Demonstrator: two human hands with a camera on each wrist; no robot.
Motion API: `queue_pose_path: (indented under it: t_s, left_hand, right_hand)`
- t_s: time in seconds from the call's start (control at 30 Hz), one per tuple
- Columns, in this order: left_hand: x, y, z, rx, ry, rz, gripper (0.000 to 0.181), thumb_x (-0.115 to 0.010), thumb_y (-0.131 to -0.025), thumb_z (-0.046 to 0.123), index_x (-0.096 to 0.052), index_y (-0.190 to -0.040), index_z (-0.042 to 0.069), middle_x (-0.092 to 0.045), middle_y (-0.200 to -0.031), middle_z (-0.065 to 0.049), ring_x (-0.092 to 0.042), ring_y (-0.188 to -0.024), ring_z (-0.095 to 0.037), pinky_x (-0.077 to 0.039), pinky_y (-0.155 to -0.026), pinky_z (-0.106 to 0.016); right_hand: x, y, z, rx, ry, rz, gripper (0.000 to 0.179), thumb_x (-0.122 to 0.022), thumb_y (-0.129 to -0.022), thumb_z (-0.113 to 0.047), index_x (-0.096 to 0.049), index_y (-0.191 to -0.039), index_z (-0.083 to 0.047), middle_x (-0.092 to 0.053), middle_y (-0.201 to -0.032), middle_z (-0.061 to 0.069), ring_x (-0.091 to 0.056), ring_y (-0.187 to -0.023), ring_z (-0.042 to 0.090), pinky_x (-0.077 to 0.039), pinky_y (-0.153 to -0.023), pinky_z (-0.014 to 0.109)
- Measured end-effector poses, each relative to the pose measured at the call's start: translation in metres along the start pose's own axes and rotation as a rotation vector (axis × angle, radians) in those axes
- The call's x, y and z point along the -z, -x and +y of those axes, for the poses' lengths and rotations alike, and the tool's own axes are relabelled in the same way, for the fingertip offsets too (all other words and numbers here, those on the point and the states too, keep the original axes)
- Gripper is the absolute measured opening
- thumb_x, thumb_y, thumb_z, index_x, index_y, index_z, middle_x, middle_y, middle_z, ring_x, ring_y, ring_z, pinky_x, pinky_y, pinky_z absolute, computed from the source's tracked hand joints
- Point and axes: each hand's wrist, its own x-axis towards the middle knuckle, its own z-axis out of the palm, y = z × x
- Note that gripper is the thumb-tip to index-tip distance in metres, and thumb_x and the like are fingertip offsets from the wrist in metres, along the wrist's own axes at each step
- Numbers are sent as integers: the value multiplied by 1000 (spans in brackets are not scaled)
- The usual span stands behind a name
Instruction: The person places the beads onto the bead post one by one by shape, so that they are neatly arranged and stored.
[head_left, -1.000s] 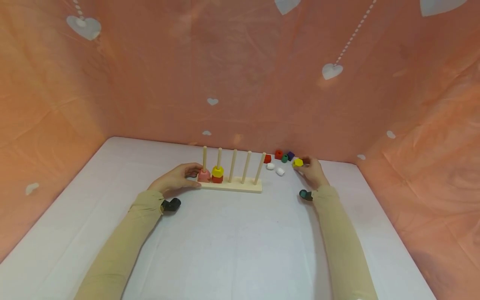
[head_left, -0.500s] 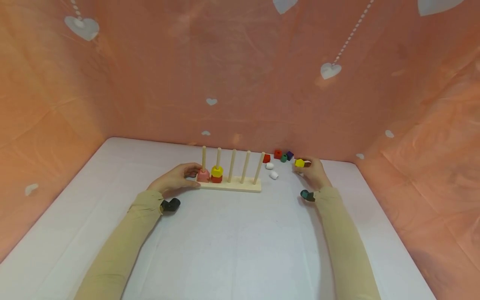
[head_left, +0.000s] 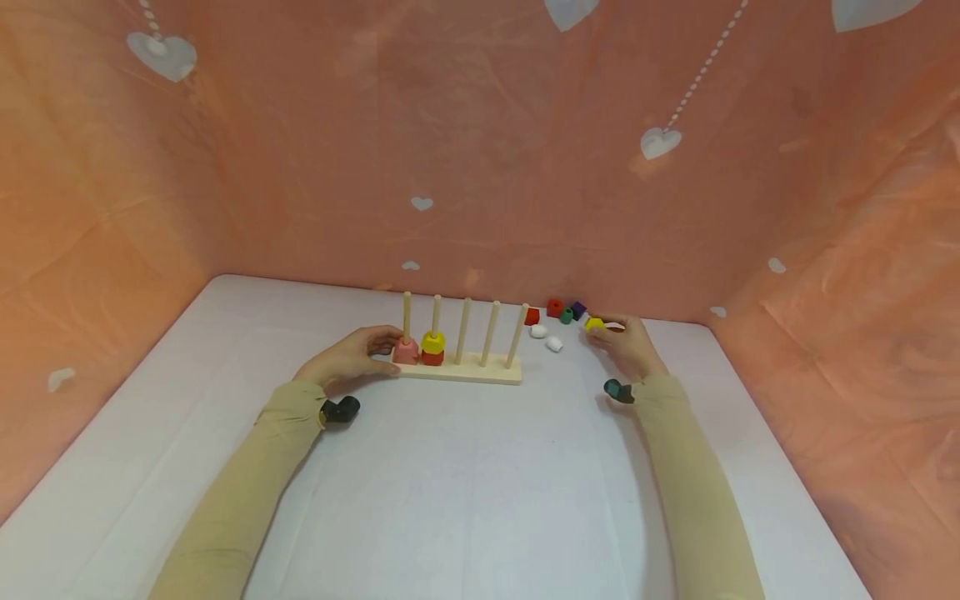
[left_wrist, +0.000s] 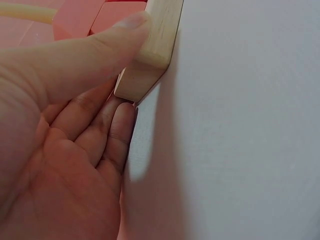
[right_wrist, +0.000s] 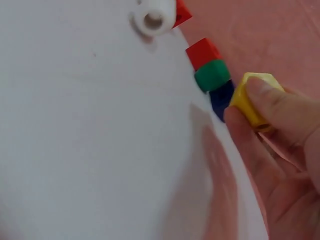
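Observation:
My left hand (head_left: 352,357) grips the left end of a light wooden peg stand (head_left: 480,375). In the left wrist view the thumb lies on the stand's edge and the fingers pass behind its end. Pink pieces (head_left: 406,353) sit on the first peg. The second peg carries a yellow bead (head_left: 432,342) above a red bead (head_left: 432,358); the other pegs are bare. At the back right, my right hand (head_left: 628,343) pinches a yellow faceted bead (right_wrist: 245,102) between thumb and fingers, held close to a dark blue bead (right_wrist: 221,101).
Loose beads lie between stand and right hand: two white beads (head_left: 554,344), a red bead (head_left: 532,317), another red bead (head_left: 555,307) and a green bead (head_left: 567,316). Behind them hangs an orange cloth wall (head_left: 480,167) along the white table's (head_left: 465,483) back edge.
The yellow bead has turned in my right fingers. One white bead rolled toward the stand, then partly back. My left hand and the stand hold their place.

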Motion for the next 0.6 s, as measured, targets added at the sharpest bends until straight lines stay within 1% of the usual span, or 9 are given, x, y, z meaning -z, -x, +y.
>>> queue_pose_path:
  t_s: [0.07, 0.13, 0.2, 0.33, 0.43, 0.6]
  left_hand:
    - [0, 0, 1, 4, 6, 2, 65, -78, -79, 10, -45, -135, -2, -49, -135, -18, -44, -125, -35, -31, -107, -48]
    - [0, 0, 1, -2, 3, -1, 65, -78, -80, 9, -45, -135, -3, -49, -135, -19, -44, -126, -35, -31, -107, -48]
    - [0, 0, 1, -2, 8, -1, 65, -78, -80, 9, -45, -135, -3, -49, -135, -18, -44, -126, -35, -31, -108, -48]
    - [0, 0, 1, -13, 8, -6, 66, -77, -80, 9, -44, -135, -4, -48, -135, -20, -43, -126, -36, -30, -108, -49]
    - [1, 0, 1, -7, 13, -5, 66, -77, -80, 9, -43, -135, -4, -48, -136, -21, -43, -126, -37, -30, -108, -50]
    - [1, 0, 1, 10, 19, 2, 67, -77, -80, 10, -43, -137, -3, -47, -137, -20, -42, -127, -36, -29, -108, -50]
  right_hand:
    - [2, 1, -3, 30, 32, -21, 46, -65, -92, -10, -53, -135, -5, -48, -133, 15, -52, -114, 32, -50, -90, 31]
    - [5, 3, -5, 38, 73, -28, 46, -64, -92, -12, -52, -136, -5, -46, -134, 15, -52, -113, 32, -50, -90, 32]
    - [8, 5, -9, 35, 103, -31, 46, -63, -94, -15, -51, -137, -6, -46, -135, 14, -52, -113, 32, -48, -94, 34]
    - [12, 9, -17, 58, 138, -31, 46, -61, -95, -22, -50, -136, -5, -48, -135, 16, -48, -118, 31, -40, -102, 43]
    - [14, 12, -24, 95, 147, -31, 48, -61, -95, -22, -49, -138, -4, -49, -135, 16, -45, -121, 31, -37, -104, 45]
    - [13, 15, -40, 163, 100, -8, 50, -63, -94, -20, -48, -138, -3, -51, -135, 14, -47, -123, 30, -40, -103, 41]
